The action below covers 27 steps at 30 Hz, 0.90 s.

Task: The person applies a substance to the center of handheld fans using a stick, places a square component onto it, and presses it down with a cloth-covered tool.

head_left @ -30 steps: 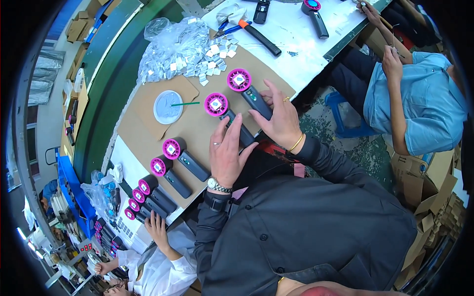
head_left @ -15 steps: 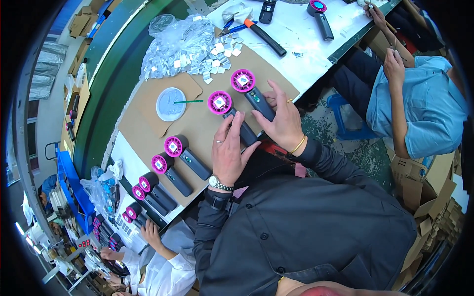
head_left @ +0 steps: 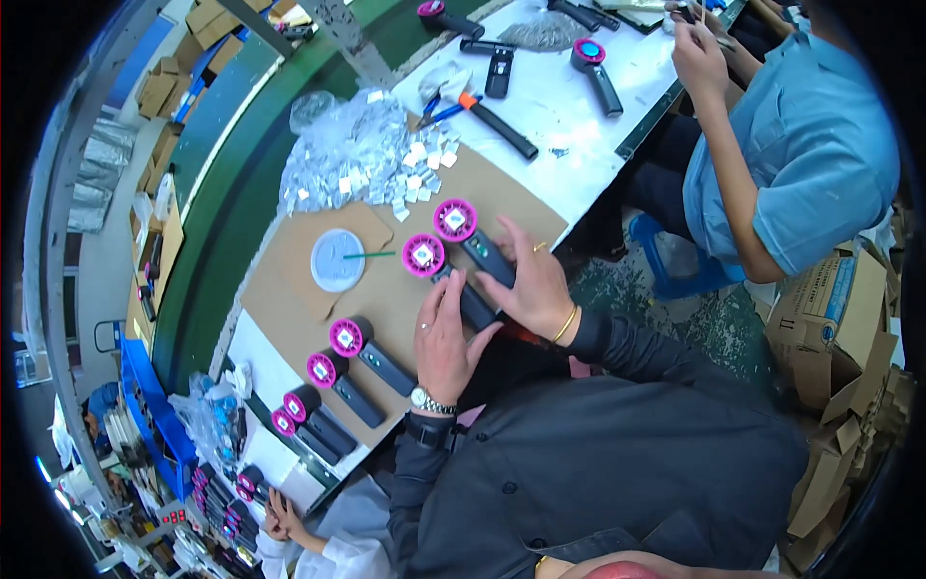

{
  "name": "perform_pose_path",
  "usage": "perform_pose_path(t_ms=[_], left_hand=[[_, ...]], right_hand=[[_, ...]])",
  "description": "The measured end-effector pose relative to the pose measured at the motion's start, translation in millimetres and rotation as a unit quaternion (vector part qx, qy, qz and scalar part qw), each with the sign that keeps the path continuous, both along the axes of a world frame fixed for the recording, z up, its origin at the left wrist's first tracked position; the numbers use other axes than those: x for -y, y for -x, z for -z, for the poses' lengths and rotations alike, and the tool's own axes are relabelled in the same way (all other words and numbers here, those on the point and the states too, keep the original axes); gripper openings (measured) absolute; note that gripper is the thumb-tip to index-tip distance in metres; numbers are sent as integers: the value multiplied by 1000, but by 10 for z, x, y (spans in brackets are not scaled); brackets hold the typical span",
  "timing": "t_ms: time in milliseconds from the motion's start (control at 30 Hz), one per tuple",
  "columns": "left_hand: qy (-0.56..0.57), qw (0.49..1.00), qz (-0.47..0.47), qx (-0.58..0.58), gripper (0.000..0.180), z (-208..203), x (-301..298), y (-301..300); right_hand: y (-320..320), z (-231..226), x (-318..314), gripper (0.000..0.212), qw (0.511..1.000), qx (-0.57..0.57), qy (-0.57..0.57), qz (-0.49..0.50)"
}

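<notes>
Two handheld fans with pink round heads and dark handles lie side by side in front of me on brown cardboard. My left hand holds the handle of the left fan, thumb on one side and fingers on the other. The right fan has its handle between the thumb and fingers of my right hand. A small white square with a pale centre sits in the middle of each fan head. Left of them is a white round dish with a green stick across its rim.
More fans lie in a row to the left. Beyond the dish, a plastic bag spills small white squares. An orange-and-black handled tool and another fan lie farther off. Co-workers sit at right and lower left.
The view has shifted, so the table sits lower in the picture. My hands stay on the same two fans. At the lower left, two fans lie farther from the row, beside a co-worker's hand.
</notes>
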<state>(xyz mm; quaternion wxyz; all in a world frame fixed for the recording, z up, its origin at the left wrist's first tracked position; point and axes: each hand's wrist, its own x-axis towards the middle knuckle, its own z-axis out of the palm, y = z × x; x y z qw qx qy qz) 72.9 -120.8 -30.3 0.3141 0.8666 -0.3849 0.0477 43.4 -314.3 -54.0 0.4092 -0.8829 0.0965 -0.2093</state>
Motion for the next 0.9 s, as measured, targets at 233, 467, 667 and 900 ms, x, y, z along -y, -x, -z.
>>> perform_pose_path(t_ms=[233, 467, 667, 900], left_hand=[[-15, 1000, -8, -26, 100, -80, -5, 29], [-15, 1000, 3, -21, 99, -96, -2, 15], [-18, 1000, -3, -15, 99, -100, -16, 3], [-22, 1000, 1, -13, 101, -85, -59, 33]], right_hand=[[29, 26, -63, 92, 1000, -10, -17, -17], [26, 12, -67, 94, 1000, -6, -12, -26], [-10, -9, -64, 94, 999, -8, -14, -36], [12, -29, -79, 92, 999, 0, -4, -44]])
